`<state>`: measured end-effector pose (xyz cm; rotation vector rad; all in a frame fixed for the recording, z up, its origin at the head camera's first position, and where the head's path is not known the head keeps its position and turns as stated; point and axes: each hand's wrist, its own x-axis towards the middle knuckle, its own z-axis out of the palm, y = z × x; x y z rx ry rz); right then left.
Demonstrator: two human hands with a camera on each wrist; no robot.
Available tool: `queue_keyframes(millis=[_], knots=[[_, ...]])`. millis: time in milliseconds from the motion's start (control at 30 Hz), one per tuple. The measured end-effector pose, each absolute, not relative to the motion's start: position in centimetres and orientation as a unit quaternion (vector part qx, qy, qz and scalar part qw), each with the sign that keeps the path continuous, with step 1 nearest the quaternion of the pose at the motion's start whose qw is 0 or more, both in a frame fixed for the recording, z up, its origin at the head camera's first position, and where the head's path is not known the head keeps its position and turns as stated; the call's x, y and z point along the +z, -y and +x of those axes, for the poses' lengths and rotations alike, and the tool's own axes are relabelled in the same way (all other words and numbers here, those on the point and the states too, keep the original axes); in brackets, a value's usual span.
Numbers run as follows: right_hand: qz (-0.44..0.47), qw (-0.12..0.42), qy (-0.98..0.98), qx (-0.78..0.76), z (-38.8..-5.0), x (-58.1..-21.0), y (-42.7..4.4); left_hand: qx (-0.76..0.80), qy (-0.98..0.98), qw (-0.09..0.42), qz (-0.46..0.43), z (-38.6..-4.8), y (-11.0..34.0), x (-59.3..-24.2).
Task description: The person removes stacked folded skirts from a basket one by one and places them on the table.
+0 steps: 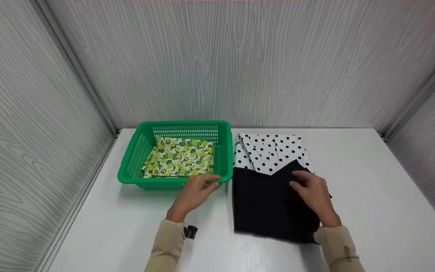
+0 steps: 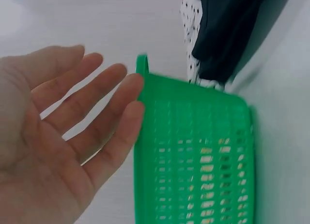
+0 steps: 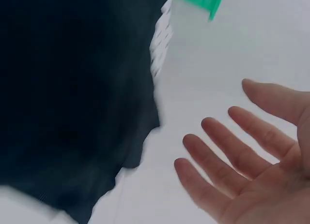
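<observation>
A black folded cloth [image 1: 261, 206] lies right of centre on the white table, its upper edge notched. Over its right part is my right hand [image 1: 314, 192], fingers loosely bent and holding nothing; the right wrist view shows that hand's spread fingers apart from the dark cloth [image 3: 72, 88]. My left hand [image 1: 195, 192] is by the near right corner of a green plastic basket [image 1: 127, 177], also holding nothing. In the left wrist view its relaxed fingers overlap the basket's edge; whether they touch it I cannot tell. Inside the basket sits a folded lemon-print cloth [image 1: 179, 156].
Behind the black cloth, partly covered by it, lies a white cloth with black polka dots [image 1: 289, 149]. Grey wood-grain panels [image 1: 240, 68] enclose the table [image 1: 372, 211] at the back and both sides.
</observation>
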<state>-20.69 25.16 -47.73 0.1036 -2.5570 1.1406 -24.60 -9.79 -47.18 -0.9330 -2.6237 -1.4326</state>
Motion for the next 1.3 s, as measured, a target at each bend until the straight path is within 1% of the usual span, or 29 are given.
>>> queue_keyframes(millis=[133,233,333,600,933,1133,1300], knots=[[0.086,0.158,0.877,0.446,-22.3,-46.1,-22.5,-0.444,0.855,0.068,-0.26,-25.5,10.9,-46.5],[0.106,0.135,0.858,0.483,-23.4,-44.7,-20.7,-0.426,0.869,0.088,-0.235,-26.0,11.5,-46.4],[0.123,0.124,0.844,0.507,-24.3,-43.8,-19.2,-0.409,0.882,0.097,-0.213,-26.5,12.1,-46.3],[0.153,0.111,0.817,0.545,-26.7,-43.1,-15.9,-0.404,0.898,0.093,-0.151,-27.7,13.7,-45.9],[0.151,0.046,0.818,0.553,-28.8,-43.1,-12.5,-0.411,0.904,0.067,-0.102,-28.9,15.6,-46.0],[0.157,0.024,0.824,0.544,-29.7,-43.5,-10.5,-0.402,0.911,0.055,-0.074,-29.4,16.8,-46.3],[0.155,0.01,0.834,0.53,-30.2,-43.6,-9.0,-0.398,0.913,0.063,-0.068,-30.2,17.6,-46.5]])
